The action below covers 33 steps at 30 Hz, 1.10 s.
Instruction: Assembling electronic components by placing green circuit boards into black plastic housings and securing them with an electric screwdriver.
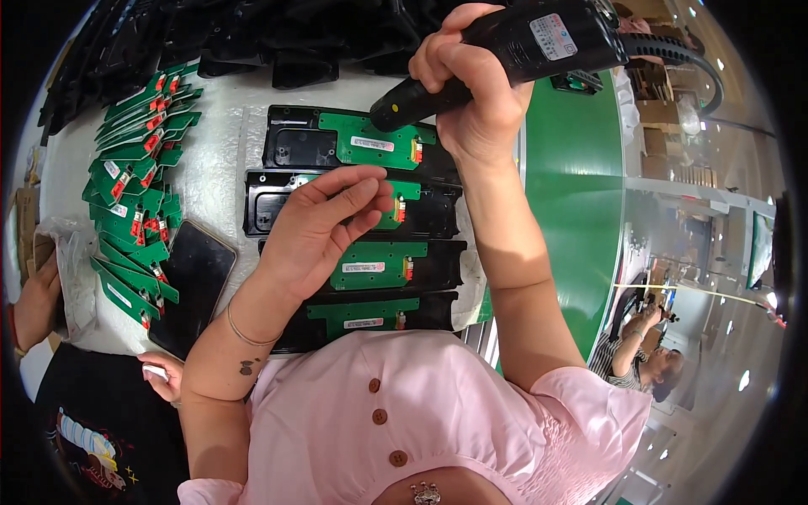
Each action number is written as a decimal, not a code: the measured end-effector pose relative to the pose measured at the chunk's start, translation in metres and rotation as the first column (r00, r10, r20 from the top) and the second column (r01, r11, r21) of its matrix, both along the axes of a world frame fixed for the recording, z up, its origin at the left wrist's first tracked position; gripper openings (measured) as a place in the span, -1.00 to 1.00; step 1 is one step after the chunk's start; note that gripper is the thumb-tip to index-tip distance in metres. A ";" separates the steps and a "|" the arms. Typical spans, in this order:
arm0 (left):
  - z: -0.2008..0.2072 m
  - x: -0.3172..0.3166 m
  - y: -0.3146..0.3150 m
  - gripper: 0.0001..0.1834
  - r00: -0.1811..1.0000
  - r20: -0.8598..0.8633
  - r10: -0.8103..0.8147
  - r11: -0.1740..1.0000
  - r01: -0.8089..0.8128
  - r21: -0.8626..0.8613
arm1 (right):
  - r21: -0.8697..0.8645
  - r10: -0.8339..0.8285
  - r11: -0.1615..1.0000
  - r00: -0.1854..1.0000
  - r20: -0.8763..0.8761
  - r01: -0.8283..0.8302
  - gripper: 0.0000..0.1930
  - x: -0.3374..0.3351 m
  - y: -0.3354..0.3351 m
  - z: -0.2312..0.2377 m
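My right hand is wrapped round a black corded electric screwdriver. The tool slants down to the left, its nose over the green circuit board in the farthest black plastic housing. Whether its bit touches the board is hidden. Nearer to me, my left hand hovers over the second housing, fingers curled and thumb against the index finger; anything pinched there is too small to make out. Two nearer housings, each with a green board, lie in the same row.
Loose green circuit boards with red connectors are heaped at the left, beside a dark flat panel. Black plastic parts crowd the far edge. A green surface runs along the right. Another person's hand is at lower left.
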<state>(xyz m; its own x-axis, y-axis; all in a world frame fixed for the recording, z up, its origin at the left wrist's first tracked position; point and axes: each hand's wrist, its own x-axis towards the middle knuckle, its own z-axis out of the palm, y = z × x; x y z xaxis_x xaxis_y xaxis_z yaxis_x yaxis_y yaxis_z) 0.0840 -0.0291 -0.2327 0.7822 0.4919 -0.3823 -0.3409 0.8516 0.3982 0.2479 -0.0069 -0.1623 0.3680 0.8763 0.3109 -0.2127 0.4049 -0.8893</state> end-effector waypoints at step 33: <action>-0.004 0.000 -0.003 -0.83 0.976 0.163 0.141 0.969 -0.102 -0.227 | 0.251 0.299 0.907 0.937 0.182 -0.339 -0.80 -0.014 -0.063 0.051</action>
<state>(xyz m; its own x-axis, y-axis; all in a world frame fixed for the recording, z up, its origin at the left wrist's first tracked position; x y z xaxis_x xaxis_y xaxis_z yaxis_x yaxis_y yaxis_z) 0.0838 -0.0320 -0.2371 0.7865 0.5083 -0.3508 -0.4951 0.8585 0.1337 0.2342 -0.0696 -0.1115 0.0199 0.8122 0.5830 -0.2564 0.5677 -0.7823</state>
